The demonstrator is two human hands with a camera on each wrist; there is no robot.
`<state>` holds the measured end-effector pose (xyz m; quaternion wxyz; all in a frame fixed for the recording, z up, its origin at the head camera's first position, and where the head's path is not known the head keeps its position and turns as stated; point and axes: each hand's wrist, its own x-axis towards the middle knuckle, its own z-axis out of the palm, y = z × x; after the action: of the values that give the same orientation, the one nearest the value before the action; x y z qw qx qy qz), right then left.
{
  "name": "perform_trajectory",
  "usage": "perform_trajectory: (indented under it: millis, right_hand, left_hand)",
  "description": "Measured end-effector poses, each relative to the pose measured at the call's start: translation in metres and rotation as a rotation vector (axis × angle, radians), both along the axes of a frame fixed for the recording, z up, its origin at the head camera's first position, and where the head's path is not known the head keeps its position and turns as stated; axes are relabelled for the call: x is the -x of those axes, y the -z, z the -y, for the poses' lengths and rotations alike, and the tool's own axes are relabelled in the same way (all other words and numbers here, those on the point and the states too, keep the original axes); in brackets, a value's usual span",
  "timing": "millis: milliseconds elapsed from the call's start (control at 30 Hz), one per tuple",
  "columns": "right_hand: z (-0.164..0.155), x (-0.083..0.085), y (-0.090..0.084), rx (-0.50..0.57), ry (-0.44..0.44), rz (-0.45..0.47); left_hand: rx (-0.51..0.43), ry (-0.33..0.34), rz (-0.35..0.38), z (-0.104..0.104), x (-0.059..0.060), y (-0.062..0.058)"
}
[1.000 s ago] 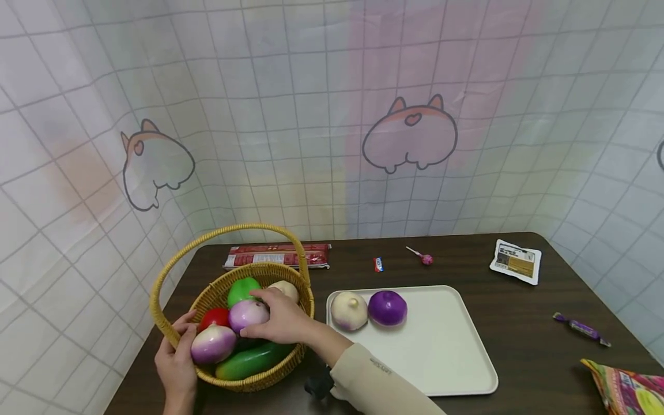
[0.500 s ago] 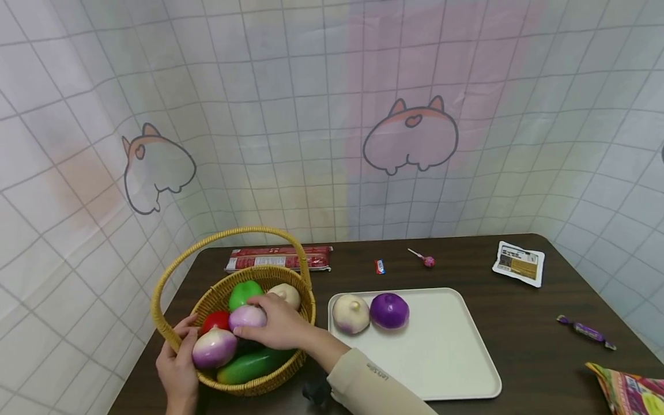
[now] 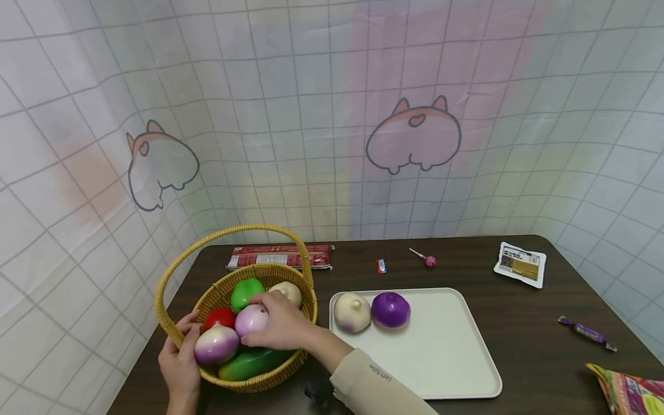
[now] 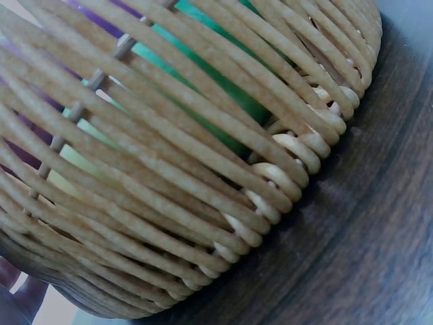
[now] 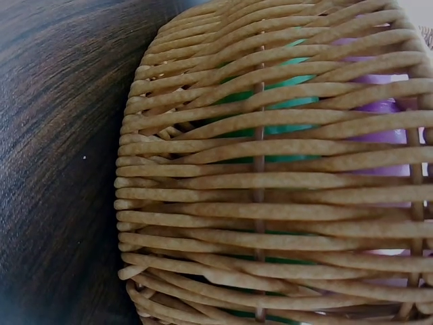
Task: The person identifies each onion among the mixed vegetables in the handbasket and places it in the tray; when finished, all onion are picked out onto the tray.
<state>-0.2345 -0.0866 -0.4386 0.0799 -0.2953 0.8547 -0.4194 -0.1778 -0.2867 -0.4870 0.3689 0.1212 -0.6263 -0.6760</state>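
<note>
In the head view, a yellow wicker basket (image 3: 298, 369) with a tall arched handle stands at the left of the table. My left hand (image 3: 180, 357) grips its left rim beside the handle's foot. Inside the basket, my right hand (image 3: 282, 323) holds a pale purple round vegetable (image 3: 251, 320) between thumb and fingers. A white-and-purple bulb (image 3: 217, 344) lies against the left rim. Around them are a red vegetable (image 3: 218, 318), a green pepper (image 3: 246, 293), a cream bulb (image 3: 287, 293) and a long green vegetable (image 3: 254, 364). Both wrist views show mostly basket weave (image 4: 155, 135).
Right of the basket lies a white tray (image 3: 441, 351) with a cream bulb (image 3: 352, 312) and a dark purple vegetable (image 3: 391, 309). Behind are a red packet (image 3: 280, 256), a small wrapped candy (image 3: 381, 266) and a lollipop (image 3: 427, 260). A white pouch (image 3: 520, 265) lies far right.
My right hand and the pale purple vegetable shift slightly within the basket, and the dark spot on it shows again. My left hand keeps its grip on the rim.
</note>
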Motion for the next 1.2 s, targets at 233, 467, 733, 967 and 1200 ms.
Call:
perform_trajectory:
  millis: [233,467,733,967,1200]
  right_hand:
    - [-0.004,-0.007,0.000,0.005,0.022,0.008]
    - [-0.016,-0.015,-0.006,0.107,0.033,-0.052]
    - [-0.037,-0.026,-0.007,0.154,-0.002,-0.085]
    - [-0.055,-0.035,-0.004,0.179,0.020,-0.112]
    - [-0.070,-0.038,-0.001,0.230,0.037,-0.116]
  left_hand:
    - [-0.006,0.016,0.004,-0.002,-0.001,0.001]
    - [0.018,0.021,0.009,-0.003,0.001,-0.003]
    - [0.035,0.018,0.029,-0.003,0.001,-0.004]
    - [0.032,0.018,0.026,-0.001,0.000,-0.003]
    - [0.026,0.023,0.013,0.001,0.001,0.000]
